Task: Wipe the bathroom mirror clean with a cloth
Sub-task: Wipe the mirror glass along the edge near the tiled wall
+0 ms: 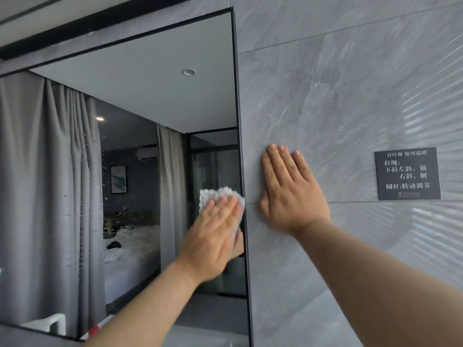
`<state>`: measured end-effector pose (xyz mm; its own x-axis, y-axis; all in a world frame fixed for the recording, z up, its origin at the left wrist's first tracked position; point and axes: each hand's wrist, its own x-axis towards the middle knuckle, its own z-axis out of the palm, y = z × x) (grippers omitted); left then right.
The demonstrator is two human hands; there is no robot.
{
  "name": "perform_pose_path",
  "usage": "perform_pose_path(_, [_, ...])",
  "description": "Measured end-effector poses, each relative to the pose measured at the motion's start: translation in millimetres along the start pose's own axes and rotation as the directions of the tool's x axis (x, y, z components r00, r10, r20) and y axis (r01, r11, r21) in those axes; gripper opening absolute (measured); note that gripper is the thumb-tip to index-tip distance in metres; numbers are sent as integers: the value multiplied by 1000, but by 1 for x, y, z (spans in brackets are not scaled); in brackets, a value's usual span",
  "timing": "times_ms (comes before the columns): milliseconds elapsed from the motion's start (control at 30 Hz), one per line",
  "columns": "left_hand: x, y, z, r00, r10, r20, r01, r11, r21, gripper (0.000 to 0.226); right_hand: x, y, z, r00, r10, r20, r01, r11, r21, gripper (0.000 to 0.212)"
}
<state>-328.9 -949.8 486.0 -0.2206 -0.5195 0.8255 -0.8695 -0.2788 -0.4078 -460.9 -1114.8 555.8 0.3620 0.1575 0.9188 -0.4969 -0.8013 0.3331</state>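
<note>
A large black-framed mirror (140, 116) fills the left half of the view and reflects grey curtains and a bed. My left hand (213, 236) presses a fluffy white cloth (220, 195) flat against the glass, close to the mirror's right edge at mid height. Its fingers lie straight over the cloth, which sticks out above the fingertips. My right hand (290, 191) rests flat on the grey tiled wall just right of the mirror frame, fingers straight and pointing up. Streaks and specks show on the glass left of the cloth.
Grey marble-look wall tiles (338, 83) cover the right side. A small black sign with white Chinese text (407, 174) is fixed to the wall right of my right hand. A dark rail (100, 18) runs above the mirror.
</note>
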Motion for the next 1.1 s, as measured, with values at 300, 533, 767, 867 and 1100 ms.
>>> perform_pose_path(300, [166,-71,-74,972,-219,-81,216,975,-48,58,-1,0,4,1000,3,-21,-3,1000,-1,69])
perform_pose_path(533, [269,-92,-111,909,-398,-126,399,917,-20,56,0,2,5,997,-8,-77,7,1000,-11,69])
perform_pose_path(767, [324,-101,-123,876,-457,-151,463,886,3,59,0,2,6,995,-5,-97,5,1000,-2,69])
perform_pose_path(867, [312,-103,-116,903,-397,-164,404,915,10,57,0,3,7,995,-1,-99,0,1000,-9,69])
perform_pose_path(1100, [226,-79,-77,941,-266,-208,278,960,28,58,-1,2,6,996,-4,-85,3,1000,-10,69])
